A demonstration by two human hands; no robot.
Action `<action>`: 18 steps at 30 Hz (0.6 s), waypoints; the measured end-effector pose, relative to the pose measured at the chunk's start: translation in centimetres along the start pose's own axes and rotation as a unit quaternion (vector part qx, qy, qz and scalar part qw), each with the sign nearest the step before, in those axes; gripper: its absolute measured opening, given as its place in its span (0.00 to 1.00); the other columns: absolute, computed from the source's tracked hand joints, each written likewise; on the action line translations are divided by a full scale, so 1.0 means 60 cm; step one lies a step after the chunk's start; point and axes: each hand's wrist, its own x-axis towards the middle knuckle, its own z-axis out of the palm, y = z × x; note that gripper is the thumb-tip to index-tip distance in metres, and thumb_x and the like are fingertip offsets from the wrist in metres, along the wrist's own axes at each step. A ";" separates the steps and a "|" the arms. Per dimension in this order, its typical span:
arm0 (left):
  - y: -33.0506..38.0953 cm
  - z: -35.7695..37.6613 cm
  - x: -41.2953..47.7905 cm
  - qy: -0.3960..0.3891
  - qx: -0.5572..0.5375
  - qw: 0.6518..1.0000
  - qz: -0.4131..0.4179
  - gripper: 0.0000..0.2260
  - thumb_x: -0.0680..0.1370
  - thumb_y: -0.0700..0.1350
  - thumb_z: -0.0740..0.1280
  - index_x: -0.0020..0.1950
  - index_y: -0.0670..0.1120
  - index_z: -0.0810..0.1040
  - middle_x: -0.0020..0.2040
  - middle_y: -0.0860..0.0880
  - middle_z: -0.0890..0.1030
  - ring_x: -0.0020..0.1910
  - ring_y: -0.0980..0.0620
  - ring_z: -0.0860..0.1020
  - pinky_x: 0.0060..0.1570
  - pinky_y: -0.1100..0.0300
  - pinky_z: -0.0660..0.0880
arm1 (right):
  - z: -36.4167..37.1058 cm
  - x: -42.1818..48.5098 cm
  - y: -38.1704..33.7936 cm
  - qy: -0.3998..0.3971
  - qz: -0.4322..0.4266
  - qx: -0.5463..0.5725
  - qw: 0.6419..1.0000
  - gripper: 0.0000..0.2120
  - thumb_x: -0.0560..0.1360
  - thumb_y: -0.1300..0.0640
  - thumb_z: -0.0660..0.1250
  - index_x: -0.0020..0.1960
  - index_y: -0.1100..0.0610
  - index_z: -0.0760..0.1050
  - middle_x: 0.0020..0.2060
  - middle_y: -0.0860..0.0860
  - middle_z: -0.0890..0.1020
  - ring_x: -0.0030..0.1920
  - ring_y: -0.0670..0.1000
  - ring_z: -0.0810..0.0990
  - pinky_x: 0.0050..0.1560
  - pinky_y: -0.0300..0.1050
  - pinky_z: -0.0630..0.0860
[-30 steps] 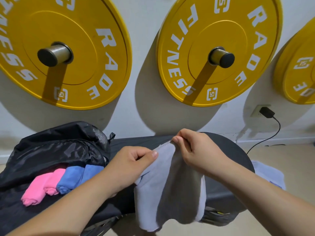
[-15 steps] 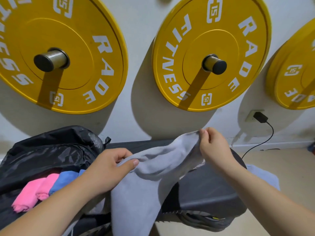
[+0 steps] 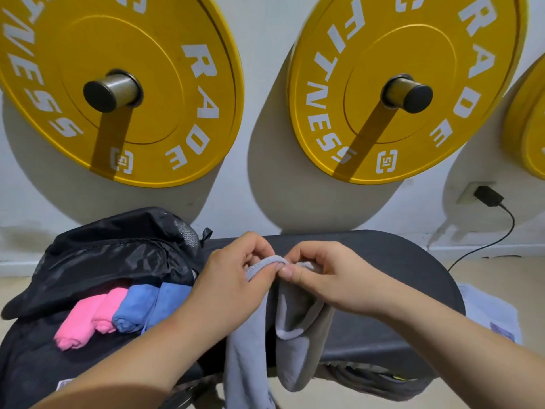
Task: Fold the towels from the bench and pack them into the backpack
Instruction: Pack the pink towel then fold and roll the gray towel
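A grey towel hangs in two long folds over the front of the black bench. My left hand and my right hand meet above the bench, both pinching the towel's top edge together. At the left lies the open black backpack. Inside it sit a rolled pink towel and a rolled blue towel, side by side.
Yellow weight plates hang on pegs on the white wall behind the bench. A black charger is plugged in at the right, its cable running down to the floor. A pale cloth lies on the floor right of the bench.
My hands were spread apart with the grey towel stretched between them; they have come together, so the towel hangs doubled from both hands.
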 end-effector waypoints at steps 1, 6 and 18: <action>0.000 0.000 0.001 -0.006 -0.003 1.000 0.004 0.05 0.75 0.46 0.74 0.43 0.52 0.79 0.35 0.53 0.80 0.35 0.55 0.77 0.35 0.65 0.72 | 0.003 -0.002 -0.001 -0.003 -0.007 -0.007 1.000 0.09 0.79 0.47 0.69 0.45 0.51 0.79 0.30 0.42 0.76 0.31 0.40 0.71 0.34 0.34 0.67; -0.035 -0.002 0.005 -0.098 -0.020 0.994 -0.038 0.06 0.75 0.47 0.74 0.47 0.54 0.78 0.37 0.49 0.80 0.33 0.55 0.75 0.39 0.58 0.75 | -0.007 0.005 0.012 0.130 -0.005 -0.011 0.991 0.08 0.80 0.54 0.67 0.43 0.55 0.75 0.30 0.46 0.74 0.33 0.42 0.69 0.35 0.39 0.68; -0.070 -0.039 0.015 -0.045 0.039 0.983 -0.172 0.13 0.69 0.51 0.80 0.35 0.45 0.81 0.26 0.54 0.74 0.25 0.60 0.68 0.28 0.66 0.64 | -0.056 -0.015 0.153 0.371 0.302 0.056 0.877 0.15 0.80 0.48 0.64 0.44 0.60 0.76 0.37 0.55 0.80 0.39 0.52 0.75 0.37 0.42 0.70</action>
